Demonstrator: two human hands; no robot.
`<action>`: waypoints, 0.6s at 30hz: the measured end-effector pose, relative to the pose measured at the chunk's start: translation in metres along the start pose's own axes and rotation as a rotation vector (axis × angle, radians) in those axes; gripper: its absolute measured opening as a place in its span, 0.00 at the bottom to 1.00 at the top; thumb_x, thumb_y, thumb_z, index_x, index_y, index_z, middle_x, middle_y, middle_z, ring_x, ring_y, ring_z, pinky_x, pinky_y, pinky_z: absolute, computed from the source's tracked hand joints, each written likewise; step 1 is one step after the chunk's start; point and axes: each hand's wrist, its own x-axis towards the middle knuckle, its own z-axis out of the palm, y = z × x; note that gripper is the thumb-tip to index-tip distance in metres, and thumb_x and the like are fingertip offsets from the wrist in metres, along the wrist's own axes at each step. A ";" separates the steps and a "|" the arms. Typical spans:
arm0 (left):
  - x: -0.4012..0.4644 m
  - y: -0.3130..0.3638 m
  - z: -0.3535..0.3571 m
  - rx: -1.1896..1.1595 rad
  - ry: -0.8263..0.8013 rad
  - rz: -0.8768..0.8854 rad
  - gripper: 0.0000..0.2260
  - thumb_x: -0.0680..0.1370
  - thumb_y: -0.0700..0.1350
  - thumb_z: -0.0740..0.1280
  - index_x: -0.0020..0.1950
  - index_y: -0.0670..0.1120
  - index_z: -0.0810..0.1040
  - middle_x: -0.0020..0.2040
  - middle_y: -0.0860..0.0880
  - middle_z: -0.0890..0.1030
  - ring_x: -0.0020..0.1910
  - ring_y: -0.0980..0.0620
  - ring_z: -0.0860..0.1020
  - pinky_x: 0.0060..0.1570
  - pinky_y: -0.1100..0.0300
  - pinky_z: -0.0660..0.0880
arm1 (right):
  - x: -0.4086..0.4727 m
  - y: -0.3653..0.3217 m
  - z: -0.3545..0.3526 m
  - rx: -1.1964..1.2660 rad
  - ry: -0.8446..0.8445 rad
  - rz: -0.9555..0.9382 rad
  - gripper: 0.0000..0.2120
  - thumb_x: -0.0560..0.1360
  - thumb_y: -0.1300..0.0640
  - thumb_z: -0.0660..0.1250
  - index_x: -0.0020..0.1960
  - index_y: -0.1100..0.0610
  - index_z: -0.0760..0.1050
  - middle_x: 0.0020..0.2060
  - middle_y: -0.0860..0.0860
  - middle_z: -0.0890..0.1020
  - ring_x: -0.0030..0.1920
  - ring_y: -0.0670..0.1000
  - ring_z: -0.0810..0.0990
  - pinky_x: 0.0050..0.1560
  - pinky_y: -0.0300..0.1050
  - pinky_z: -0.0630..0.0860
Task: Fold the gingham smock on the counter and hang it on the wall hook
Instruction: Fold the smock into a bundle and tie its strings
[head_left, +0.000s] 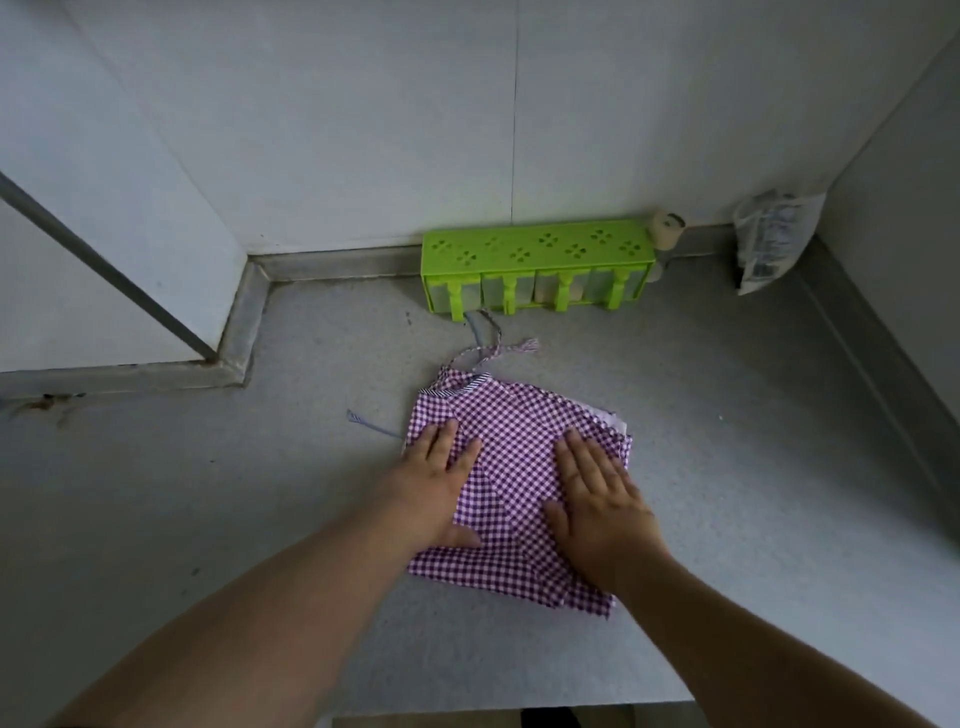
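Note:
The purple-and-white gingham smock (514, 452) lies folded into a rough square on the grey counter (727, 441). Its tie strings (493, 353) trail out toward the back, and another string (371, 425) sticks out to the left. My left hand (439, 483) presses flat on the smock's left side, fingers straight. My right hand (597, 499) presses flat on its right side, fingers straight and spread. No wall hook is in view.
A bright green spice rack (535, 267) stands against the back wall behind the smock. A small beige jar (666, 228) and a plastic packet (774, 239) sit in the back right corner. A wall juts out at the back left.

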 end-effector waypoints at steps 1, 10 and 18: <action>0.003 0.001 0.005 -0.001 0.004 -0.005 0.60 0.71 0.76 0.67 0.82 0.55 0.26 0.81 0.43 0.24 0.82 0.38 0.31 0.82 0.38 0.44 | 0.000 0.010 -0.004 -0.024 -0.030 0.031 0.33 0.82 0.36 0.35 0.81 0.49 0.30 0.80 0.48 0.32 0.81 0.50 0.33 0.81 0.52 0.37; 0.025 -0.005 0.023 0.008 0.080 -0.004 0.65 0.63 0.82 0.63 0.82 0.52 0.28 0.80 0.37 0.25 0.80 0.38 0.26 0.83 0.40 0.44 | 0.044 -0.095 -0.038 0.067 0.096 -0.185 0.31 0.84 0.46 0.45 0.83 0.50 0.38 0.82 0.49 0.37 0.81 0.52 0.34 0.80 0.53 0.35; 0.012 -0.005 0.017 -0.029 0.075 -0.045 0.69 0.66 0.79 0.67 0.81 0.41 0.27 0.81 0.40 0.25 0.82 0.40 0.30 0.77 0.47 0.34 | 0.059 -0.001 -0.012 0.033 0.041 0.025 0.32 0.82 0.37 0.34 0.82 0.48 0.33 0.82 0.47 0.38 0.81 0.47 0.35 0.81 0.52 0.40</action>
